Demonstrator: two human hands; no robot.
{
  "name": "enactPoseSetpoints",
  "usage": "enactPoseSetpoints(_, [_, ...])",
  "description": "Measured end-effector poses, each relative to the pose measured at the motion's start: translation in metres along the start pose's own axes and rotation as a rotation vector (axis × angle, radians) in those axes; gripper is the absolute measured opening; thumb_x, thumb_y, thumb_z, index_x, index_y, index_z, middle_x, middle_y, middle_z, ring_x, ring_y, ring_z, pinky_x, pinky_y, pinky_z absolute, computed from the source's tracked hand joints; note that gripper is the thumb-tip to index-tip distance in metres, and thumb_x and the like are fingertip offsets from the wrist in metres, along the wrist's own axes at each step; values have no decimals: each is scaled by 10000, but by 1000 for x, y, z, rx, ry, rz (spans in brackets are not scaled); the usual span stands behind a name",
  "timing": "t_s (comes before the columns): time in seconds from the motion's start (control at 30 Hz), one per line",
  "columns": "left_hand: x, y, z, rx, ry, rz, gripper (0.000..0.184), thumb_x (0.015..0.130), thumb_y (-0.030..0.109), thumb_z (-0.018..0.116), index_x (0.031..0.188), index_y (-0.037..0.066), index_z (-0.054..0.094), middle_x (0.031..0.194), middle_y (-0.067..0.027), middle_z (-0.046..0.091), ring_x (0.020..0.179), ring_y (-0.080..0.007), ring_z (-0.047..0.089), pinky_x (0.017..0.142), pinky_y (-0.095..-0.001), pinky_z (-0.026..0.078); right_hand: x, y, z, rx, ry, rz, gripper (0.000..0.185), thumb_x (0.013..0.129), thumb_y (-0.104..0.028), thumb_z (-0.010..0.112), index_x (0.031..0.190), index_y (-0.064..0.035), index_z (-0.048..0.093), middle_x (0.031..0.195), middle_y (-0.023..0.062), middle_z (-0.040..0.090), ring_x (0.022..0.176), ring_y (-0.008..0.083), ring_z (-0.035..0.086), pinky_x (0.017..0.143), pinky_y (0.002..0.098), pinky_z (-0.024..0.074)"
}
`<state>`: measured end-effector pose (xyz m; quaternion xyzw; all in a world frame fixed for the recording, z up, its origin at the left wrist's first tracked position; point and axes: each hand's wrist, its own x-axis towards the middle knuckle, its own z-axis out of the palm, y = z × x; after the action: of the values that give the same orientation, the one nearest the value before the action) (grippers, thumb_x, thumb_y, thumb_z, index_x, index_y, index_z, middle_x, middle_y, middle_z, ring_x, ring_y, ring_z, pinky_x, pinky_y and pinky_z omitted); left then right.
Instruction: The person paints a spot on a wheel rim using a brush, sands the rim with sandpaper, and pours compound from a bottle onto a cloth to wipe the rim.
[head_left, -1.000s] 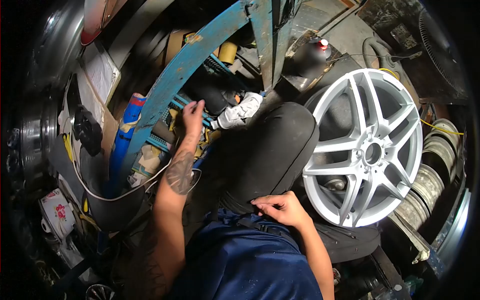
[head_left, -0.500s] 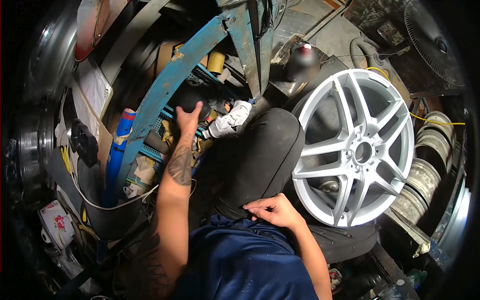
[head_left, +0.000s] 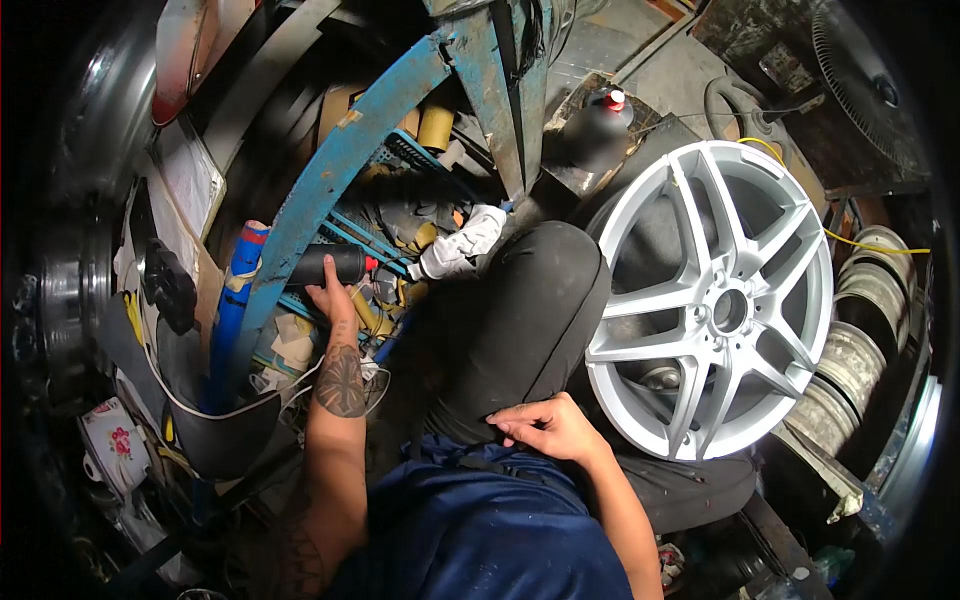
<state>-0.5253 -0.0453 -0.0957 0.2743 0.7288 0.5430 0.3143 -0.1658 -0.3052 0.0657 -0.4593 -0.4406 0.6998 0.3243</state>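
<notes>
Over the blue plastic basket [head_left: 357,232], my left hand [head_left: 336,296] is closed round a dark bottle [head_left: 312,264] with a red tip. The bottle lies tilted nearly flat, its tip pointing right. Yellowish worn pieces and a crumpled white cloth [head_left: 462,243] lie about that hand. My right hand [head_left: 540,424] rests on my dark trouser leg, thumb and fingers pinched together; anything between them is too small to make out. A silver multi-spoke wheel rim [head_left: 727,312] leans beside my knee, apart from both hands.
A curved blue metal frame [head_left: 345,140] arches over the basket. At the back stands a bottle with a red and white cap [head_left: 612,100]. Metal discs [head_left: 838,360] are stacked right of the rim, below a fan [head_left: 868,85]. A white cable [head_left: 200,412] loops at left.
My left hand has drawn back toward me and to the left, and the dark bottle now shows side-on in it. My right hand stays on the leg.
</notes>
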Motion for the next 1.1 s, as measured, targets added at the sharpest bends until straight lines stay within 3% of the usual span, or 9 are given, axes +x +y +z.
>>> enactPoseSetpoints(0.17, [66,-45,-18,526,218,-41,987,753,594,848,1325,-135,507,1236,-259,661,1060,-350,696,838,-411,585,-1,4,0,29,22,-36,256,934,-40,645,1155,-53,775,912,103,790,798,153,777,774,274,603])
enactPoseSetpoints(0.33, [35,3,-28,518,-169,-285,916,786,658,794,1288,-67,546,1039,-168,681,731,-216,698,514,-307,512,-3,2,1,13,16,-30,258,937,-28,635,1153,-53,775,898,97,787,789,151,775,762,269,602])
enactPoseSetpoints(0.47, [48,5,-36,708,-217,-236,716,827,714,721,855,0,667,672,-62,621,556,-199,635,505,-346,500,-1,0,1,36,11,-26,217,951,-41,659,1131,-1,772,891,111,787,762,150,762,737,270,601])
enactPoseSetpoints(0.57, [44,12,-29,412,-412,-718,640,879,672,685,724,53,628,577,-18,540,491,-169,545,449,-314,419,-1,2,2,21,17,-44,209,953,-34,661,1126,3,772,910,115,791,764,151,762,738,269,601])
enactPoseSetpoints(0.77, [40,4,12,511,-714,-361,417,1009,413,605,847,37,684,637,-19,595,519,-133,558,494,-278,452,-2,6,7,50,68,-29,184,954,-61,698,1113,-28,784,844,102,782,762,137,763,721,258,590])
enactPoseSetpoints(0.9, [37,-54,34,502,-884,136,372,969,231,690,1270,18,653,1017,-147,741,615,-178,650,584,-314,535,0,3,7,68,65,1,178,949,-52,702,1102,-25,788,866,99,788,751,133,761,706,251,585])
enactPoseSetpoints(0.97, [-39,-5,54,726,-888,201,611,919,160,747,1469,50,505,1250,-215,665,994,-293,686,890,-400,564,0,3,6,72,50,30,175,949,-53,705,1098,-24,790,870,98,790,748,130,761,699,250,584])
enactPoseSetpoints(1.03, [-62,-47,66,799,-918,605,772,843,107,779,1532,173,437,1336,-215,623,1138,-334,664,965,-410,534,0,0,5,59,41,60,174,949,-54,705,1099,-23,789,867,99,789,747,128,759,697,248,583])
enactPoseSetpoints(1.1, [-81,-101,65,645,-871,467,808,797,79,794,1519,197,451,1338,-234,614,1269,-416,573,1066,-444,469,0,0,6,74,50,41,175,952,-58,702,1100,-22,789,855,99,787,742,126,756,694,246,580])
